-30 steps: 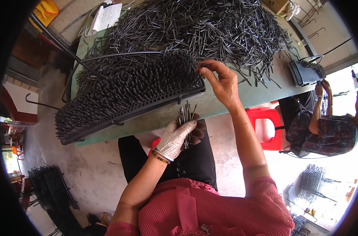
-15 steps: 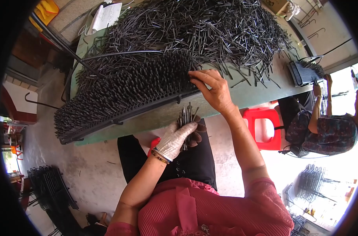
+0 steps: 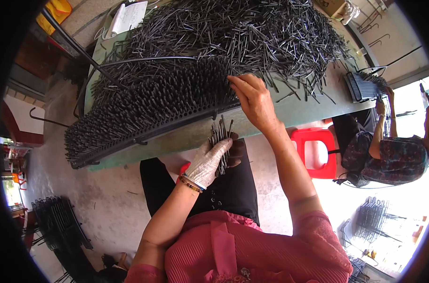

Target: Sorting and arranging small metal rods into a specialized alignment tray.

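Observation:
My left hand (image 3: 209, 162), in a whitish work glove with brown fingers, is closed round a bunch of thin dark metal rods (image 3: 220, 137). The bunch stands roughly upright, just in front of the table edge. Higher up, my bare right hand (image 3: 257, 101) reaches the right end of a long black rack (image 3: 148, 137). Its thumb and fingertips are pinched together among the upright rods there; what sits between them is too small to make out. Rows of round holes show along the rack's near edge, and most of the rack is densely filled with standing rods.
A large heap of loose rods (image 3: 252, 35) covers the back of the green table (image 3: 290, 111). A notepad (image 3: 129, 18) lies at the back left. A curved metal bar (image 3: 148, 60) passes behind the rack. At right are a red stool (image 3: 314, 153) and a co-worker (image 3: 398, 158) beside another rack (image 3: 365, 87).
My right hand has shifted slightly up at the rack's end. My left hand has moved a little upward with the bunch of rods, which has fanned out slightly.

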{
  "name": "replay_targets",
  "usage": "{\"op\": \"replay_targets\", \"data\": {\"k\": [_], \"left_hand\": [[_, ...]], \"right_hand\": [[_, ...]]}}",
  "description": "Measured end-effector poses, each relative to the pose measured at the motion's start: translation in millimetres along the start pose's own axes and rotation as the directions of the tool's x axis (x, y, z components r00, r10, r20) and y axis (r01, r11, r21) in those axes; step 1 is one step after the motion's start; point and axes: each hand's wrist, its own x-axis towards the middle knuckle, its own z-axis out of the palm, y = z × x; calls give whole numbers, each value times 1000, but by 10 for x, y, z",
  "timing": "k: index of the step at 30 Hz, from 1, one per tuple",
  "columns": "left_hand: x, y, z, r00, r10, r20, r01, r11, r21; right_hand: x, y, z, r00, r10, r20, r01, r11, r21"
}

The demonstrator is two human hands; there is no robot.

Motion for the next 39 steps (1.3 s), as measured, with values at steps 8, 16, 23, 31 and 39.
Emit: {"op": "replay_targets", "data": {"k": [8, 16, 23, 31, 39], "left_hand": [[-50, 2, -36, 999, 34, 39, -34, 999, -12], [-86, 46, -23, 981, 73, 180, -97, 987, 126], [1, -64, -9, 994, 71, 82, -85, 981, 174], [147, -11, 85, 989, 147, 25, -148, 953, 263], [146, 2, 188, 986, 78, 145, -123, 932, 340]], "right_hand": [[-109, -130, -107, 994, 47, -96, -48, 999, -3], [-495, -403, -233, 747, 447, 493, -659, 602, 452], [-617, -355, -219, 709, 552, 439, -705, 538, 462], [-562, -222, -360, 665, 644, 378, -734, 468, 492], [-565, -191, -441, 731, 523, 439, -682, 533, 501]]}}
